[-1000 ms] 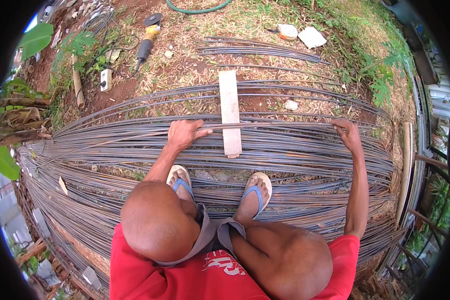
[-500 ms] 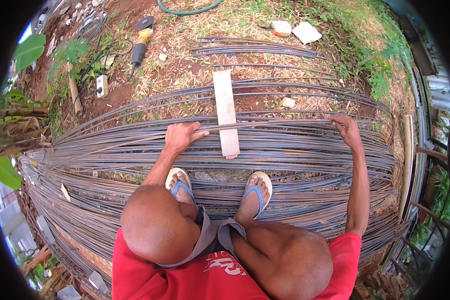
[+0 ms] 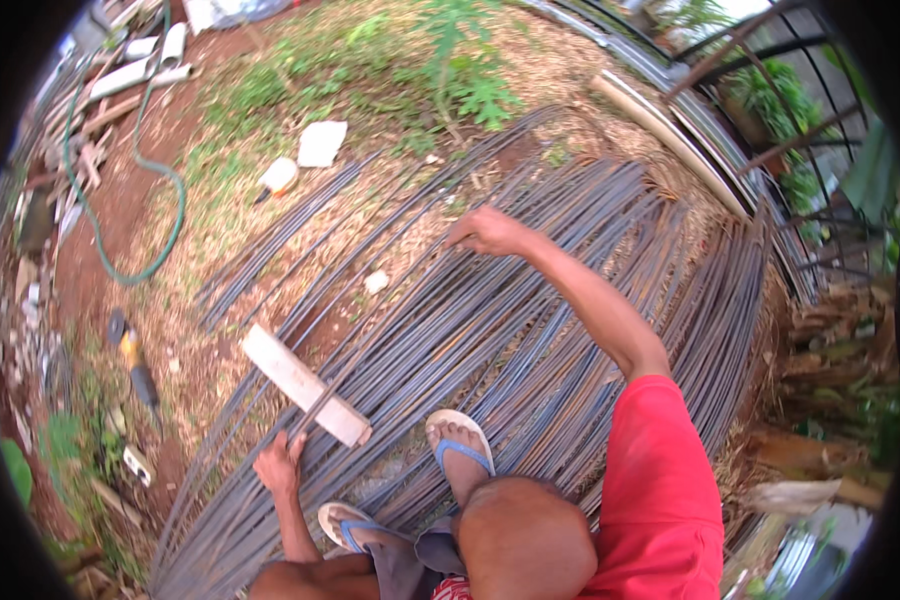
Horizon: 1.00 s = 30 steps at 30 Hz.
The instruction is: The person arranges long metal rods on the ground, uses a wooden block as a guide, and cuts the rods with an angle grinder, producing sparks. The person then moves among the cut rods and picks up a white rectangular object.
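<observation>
Steel reinforcing rods [image 3: 530, 300] lie in a wide spread bundle on the ground, greyish with rusty streaks. My left hand [image 3: 278, 463] is closed on one of the upper rods, just beside the wooden board [image 3: 305, 385]. That light, flat board lies across the rods, and the gripped rod passes over it. Farther along the same rod, my right hand [image 3: 485, 233] is stretched out with its fingers pinched at it. My feet, in white sandals with blue straps [image 3: 462, 445], stand among the rods near the board.
A few separate rods [image 3: 280, 240] lie beyond the bundle. Near them are a tape measure [image 3: 279, 176] and a white slab [image 3: 322, 144]. Leftward lie an angle grinder [image 3: 135, 360], a power socket block [image 3: 138, 465] and a green hose [image 3: 175, 215]. A metal fence [image 3: 800, 140] borders the right.
My view has swung to the right, so the rods now run diagonally and the fence shows more. Both hands remain at the rod, the left beside the board.
</observation>
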Available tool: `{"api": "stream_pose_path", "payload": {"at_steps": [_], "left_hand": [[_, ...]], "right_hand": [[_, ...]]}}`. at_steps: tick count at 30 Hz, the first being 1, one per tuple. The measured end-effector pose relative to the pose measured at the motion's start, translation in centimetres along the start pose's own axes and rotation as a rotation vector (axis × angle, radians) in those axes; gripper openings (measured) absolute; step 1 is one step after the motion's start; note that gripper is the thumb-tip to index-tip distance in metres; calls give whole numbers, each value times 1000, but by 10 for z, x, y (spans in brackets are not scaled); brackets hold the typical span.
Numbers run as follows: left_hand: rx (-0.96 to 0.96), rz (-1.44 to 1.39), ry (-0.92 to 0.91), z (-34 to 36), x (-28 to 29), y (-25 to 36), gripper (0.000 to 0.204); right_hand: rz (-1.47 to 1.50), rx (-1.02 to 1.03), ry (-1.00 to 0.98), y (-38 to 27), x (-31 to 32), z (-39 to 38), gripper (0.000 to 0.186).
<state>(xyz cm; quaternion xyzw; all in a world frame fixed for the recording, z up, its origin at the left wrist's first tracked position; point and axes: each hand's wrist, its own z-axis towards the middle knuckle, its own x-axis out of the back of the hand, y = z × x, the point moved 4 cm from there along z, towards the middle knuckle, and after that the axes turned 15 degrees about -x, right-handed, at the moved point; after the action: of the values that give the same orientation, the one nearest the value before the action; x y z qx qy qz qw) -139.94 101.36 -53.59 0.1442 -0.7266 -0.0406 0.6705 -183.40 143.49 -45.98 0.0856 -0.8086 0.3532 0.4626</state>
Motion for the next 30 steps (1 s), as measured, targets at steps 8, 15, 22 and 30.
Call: {"api": "stream_pose_path", "payload": {"at_steps": [8,15,22,30], "left_hand": [[-80,37,61,8,6,8,51],[-37,2,63,7,10,3,52],[-35,-7,24,6,6,0,57],[-58,-14,10,8,13,5,53]], "right_hand": [[95,-72,52,25,-19,-17,35],[180,-120,-6,16,-15,-14,38],[189,-47,-46,9,-5,-18,37],[197,-60,-85,29,-22,-9,27]]}}
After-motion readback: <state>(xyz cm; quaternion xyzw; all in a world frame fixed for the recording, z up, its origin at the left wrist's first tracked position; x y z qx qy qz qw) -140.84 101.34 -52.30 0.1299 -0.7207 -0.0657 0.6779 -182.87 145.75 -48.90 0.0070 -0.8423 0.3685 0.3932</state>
